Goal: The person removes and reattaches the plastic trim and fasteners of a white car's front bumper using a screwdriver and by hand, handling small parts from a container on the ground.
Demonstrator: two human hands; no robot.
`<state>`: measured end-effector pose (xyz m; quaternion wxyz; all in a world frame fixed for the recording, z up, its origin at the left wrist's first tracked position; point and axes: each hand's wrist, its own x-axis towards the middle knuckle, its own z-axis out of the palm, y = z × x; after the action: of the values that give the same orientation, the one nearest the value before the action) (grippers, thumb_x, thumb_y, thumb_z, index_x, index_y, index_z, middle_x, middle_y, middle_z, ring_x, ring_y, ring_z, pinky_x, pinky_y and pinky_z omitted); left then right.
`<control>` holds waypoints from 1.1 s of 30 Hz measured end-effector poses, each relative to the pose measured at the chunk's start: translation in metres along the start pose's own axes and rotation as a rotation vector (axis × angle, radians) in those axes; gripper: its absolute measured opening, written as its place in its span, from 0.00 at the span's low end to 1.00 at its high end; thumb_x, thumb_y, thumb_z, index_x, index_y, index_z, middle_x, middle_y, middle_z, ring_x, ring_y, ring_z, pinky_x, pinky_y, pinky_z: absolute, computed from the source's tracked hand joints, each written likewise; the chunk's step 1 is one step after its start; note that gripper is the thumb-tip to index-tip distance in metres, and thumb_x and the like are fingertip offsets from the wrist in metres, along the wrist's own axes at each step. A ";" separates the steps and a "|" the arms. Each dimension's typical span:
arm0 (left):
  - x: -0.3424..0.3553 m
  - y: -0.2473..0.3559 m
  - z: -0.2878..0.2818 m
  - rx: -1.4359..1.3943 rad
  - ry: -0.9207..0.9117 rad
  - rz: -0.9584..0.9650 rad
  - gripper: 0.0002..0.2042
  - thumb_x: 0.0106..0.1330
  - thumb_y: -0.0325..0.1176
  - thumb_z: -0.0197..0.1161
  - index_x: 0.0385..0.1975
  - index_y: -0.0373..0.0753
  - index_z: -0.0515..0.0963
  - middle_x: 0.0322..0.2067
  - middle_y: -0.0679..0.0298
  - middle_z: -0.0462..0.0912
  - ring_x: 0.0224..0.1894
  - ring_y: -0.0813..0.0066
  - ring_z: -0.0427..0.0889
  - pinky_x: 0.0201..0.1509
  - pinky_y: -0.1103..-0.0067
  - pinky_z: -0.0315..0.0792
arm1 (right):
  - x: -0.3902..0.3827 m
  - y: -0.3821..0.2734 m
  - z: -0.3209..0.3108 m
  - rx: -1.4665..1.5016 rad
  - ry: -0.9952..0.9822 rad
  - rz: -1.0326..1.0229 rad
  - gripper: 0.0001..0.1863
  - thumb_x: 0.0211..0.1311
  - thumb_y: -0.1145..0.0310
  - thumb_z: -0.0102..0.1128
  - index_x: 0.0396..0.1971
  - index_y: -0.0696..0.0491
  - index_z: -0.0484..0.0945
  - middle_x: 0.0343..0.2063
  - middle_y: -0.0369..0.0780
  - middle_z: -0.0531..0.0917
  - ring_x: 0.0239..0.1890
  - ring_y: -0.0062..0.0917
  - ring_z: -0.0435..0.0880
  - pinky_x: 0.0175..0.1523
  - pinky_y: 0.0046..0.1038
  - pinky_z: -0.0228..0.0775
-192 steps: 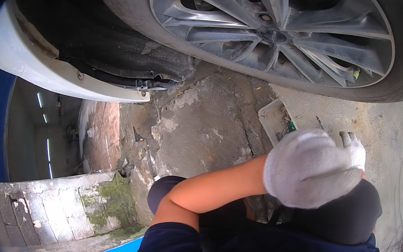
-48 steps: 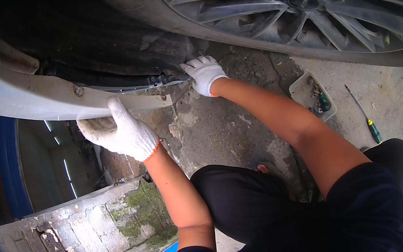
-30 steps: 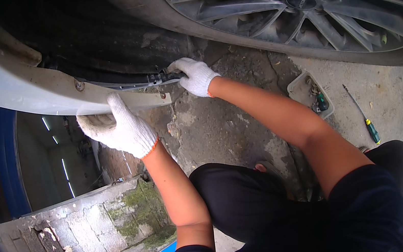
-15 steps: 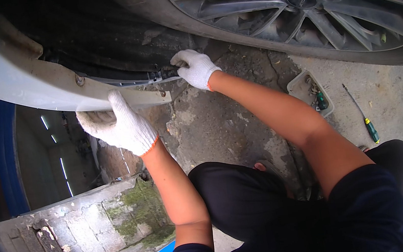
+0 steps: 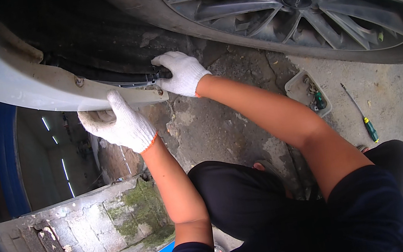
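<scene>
My left hand [image 5: 121, 122], in a white knit glove with an orange cuff, grips the lower edge of a white car body panel [image 5: 32, 93]. Its thumb lies against the panel's inner side and its fingers go round the outside. My right hand [image 5: 181, 73], gloved alike, is closed about the end of a black wheel-arch liner [image 5: 105, 62], close to the panel's tip. Thumb and fingers sit on either side of the dark liner end; the exact hold is partly hidden. A screw [image 5: 79, 81] shows on the panel's inner flange.
A car wheel [image 5: 292, 5] with silver spokes stands at the upper right. On the concrete, right of my forearm, are a small plastic tray [image 5: 330, 108] with tools and a green-handled screwdriver [image 5: 370, 128]. A mossy brick ledge [image 5: 92, 229] is at lower left.
My right hand has shifted left along the liner to the panel's tip and its fingers have spread a little. My left hand keeps its hold with barely any movement.
</scene>
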<state>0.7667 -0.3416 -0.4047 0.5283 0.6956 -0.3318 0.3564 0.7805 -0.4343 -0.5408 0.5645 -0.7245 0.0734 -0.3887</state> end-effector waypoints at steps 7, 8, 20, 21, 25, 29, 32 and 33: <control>0.002 0.000 -0.003 -0.030 -0.021 -0.001 0.34 0.61 0.21 0.63 0.65 0.24 0.54 0.62 0.40 0.64 0.64 0.57 0.68 0.70 0.68 0.63 | 0.014 -0.010 0.002 -0.053 0.001 -0.025 0.24 0.44 0.57 0.72 0.43 0.51 0.81 0.43 0.41 0.82 0.51 0.39 0.78 0.57 0.35 0.71; 0.001 0.001 -0.003 -0.026 -0.025 0.002 0.34 0.61 0.20 0.63 0.65 0.24 0.54 0.62 0.40 0.64 0.64 0.57 0.68 0.70 0.68 0.63 | 0.018 -0.008 0.001 -0.074 -0.016 -0.034 0.24 0.44 0.57 0.72 0.42 0.51 0.81 0.43 0.41 0.82 0.50 0.38 0.78 0.57 0.35 0.72; 0.001 -0.003 -0.005 -0.045 -0.030 0.002 0.33 0.60 0.19 0.63 0.65 0.26 0.55 0.61 0.42 0.65 0.63 0.58 0.69 0.68 0.68 0.65 | 0.013 -0.008 0.011 -0.083 -0.004 -0.049 0.12 0.44 0.61 0.71 0.29 0.49 0.82 0.37 0.39 0.81 0.47 0.35 0.78 0.54 0.35 0.72; 0.002 -0.004 -0.008 -0.043 -0.031 0.000 0.33 0.60 0.19 0.63 0.65 0.26 0.55 0.61 0.42 0.65 0.63 0.58 0.69 0.68 0.68 0.65 | 0.010 -0.007 0.011 -0.070 0.041 -0.035 0.12 0.44 0.62 0.72 0.29 0.50 0.82 0.36 0.39 0.81 0.47 0.36 0.78 0.53 0.35 0.73; 0.000 0.000 -0.001 -0.025 -0.032 0.001 0.33 0.61 0.18 0.63 0.66 0.26 0.55 0.62 0.43 0.65 0.64 0.58 0.68 0.70 0.68 0.63 | 0.005 0.003 0.009 0.008 0.184 0.050 0.16 0.45 0.62 0.73 0.32 0.53 0.80 0.35 0.43 0.81 0.42 0.38 0.82 0.48 0.36 0.74; 0.000 0.003 0.002 -0.037 -0.023 -0.031 0.35 0.61 0.20 0.64 0.67 0.27 0.53 0.65 0.43 0.62 0.65 0.59 0.66 0.69 0.69 0.63 | -0.001 -0.005 0.006 0.105 0.011 0.342 0.15 0.49 0.63 0.71 0.29 0.56 0.76 0.28 0.45 0.81 0.32 0.39 0.82 0.39 0.34 0.74; 0.002 -0.002 0.001 -0.055 -0.002 -0.041 0.35 0.60 0.21 0.65 0.67 0.30 0.55 0.64 0.45 0.63 0.64 0.60 0.68 0.68 0.69 0.65 | -0.001 -0.008 -0.005 0.170 -0.058 0.380 0.14 0.52 0.65 0.70 0.34 0.57 0.77 0.24 0.43 0.81 0.27 0.31 0.80 0.35 0.30 0.73; 0.001 -0.003 0.002 -0.061 0.005 -0.038 0.35 0.60 0.21 0.66 0.67 0.31 0.56 0.64 0.46 0.63 0.64 0.60 0.68 0.67 0.69 0.66 | -0.002 -0.006 -0.009 0.233 -0.096 0.392 0.14 0.54 0.66 0.69 0.37 0.56 0.78 0.24 0.42 0.81 0.27 0.28 0.80 0.35 0.29 0.73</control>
<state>0.7705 -0.3428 -0.4055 0.5568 0.6843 -0.3282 0.3376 0.7716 -0.4377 -0.5357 0.7117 -0.6440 0.1405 -0.2428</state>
